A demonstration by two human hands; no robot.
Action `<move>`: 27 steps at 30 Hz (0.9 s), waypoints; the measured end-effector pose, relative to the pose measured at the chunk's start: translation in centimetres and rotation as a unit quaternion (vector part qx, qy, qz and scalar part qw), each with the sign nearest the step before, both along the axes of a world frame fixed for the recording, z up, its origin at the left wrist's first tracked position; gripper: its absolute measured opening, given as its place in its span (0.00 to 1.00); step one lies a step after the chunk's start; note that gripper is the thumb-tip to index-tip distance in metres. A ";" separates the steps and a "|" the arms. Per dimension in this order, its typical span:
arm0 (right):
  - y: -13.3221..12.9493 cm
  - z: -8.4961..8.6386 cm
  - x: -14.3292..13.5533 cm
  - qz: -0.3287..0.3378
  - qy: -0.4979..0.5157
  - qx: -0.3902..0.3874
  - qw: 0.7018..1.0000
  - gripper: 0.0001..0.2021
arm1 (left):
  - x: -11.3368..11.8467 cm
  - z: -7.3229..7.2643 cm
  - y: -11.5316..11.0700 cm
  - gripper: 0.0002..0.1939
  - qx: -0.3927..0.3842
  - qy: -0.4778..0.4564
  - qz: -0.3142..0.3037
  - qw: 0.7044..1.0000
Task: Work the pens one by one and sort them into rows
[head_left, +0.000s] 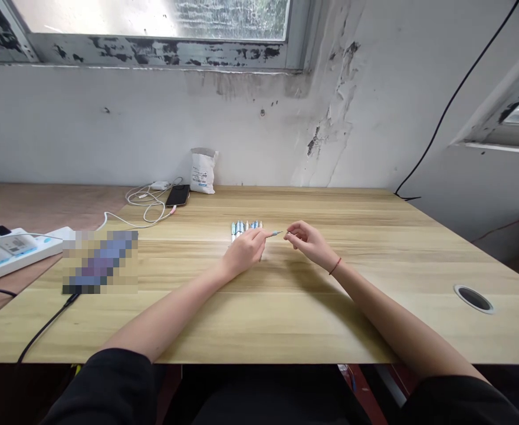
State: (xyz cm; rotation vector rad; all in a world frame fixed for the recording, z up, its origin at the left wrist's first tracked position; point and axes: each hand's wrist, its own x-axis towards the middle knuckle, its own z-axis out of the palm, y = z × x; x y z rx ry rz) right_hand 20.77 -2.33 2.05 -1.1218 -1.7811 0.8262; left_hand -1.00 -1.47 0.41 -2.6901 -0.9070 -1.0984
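Observation:
My left hand (245, 251) is closed around a pen (275, 234), whose light blue front end and thin tip point to the right. Just across from that tip, my right hand (308, 241) pinches with thumb and fingertips. Something tiny shows at those fingertips, too small to name. A narrow gap separates the pen's tip from the right fingers. Behind the left hand, a row of several pens (233, 229) with blue, white and pale ends lies side by side on the wooden table (330, 206); the hand hides their lower parts.
A black phone (178, 195) with a white cable (147, 221) lies at the back left, beside a white pouch (203, 171) against the wall. A power strip (23, 251) and a blurred-out device (102, 260) are on the left. A round cable hole (474, 298) is at the right.

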 end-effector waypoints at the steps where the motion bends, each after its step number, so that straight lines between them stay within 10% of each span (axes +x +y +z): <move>1: 0.0 0.0 0.0 -0.001 -0.004 0.004 1.000 0.13 | 0.0 0.0 0.0 0.15 0.001 -0.004 -0.004 1.000; 27: -0.9 0.3 -0.6 0.021 -0.077 0.102 0.992 0.12 | 0.2 0.4 -0.6 0.11 0.027 -0.014 -0.035 0.999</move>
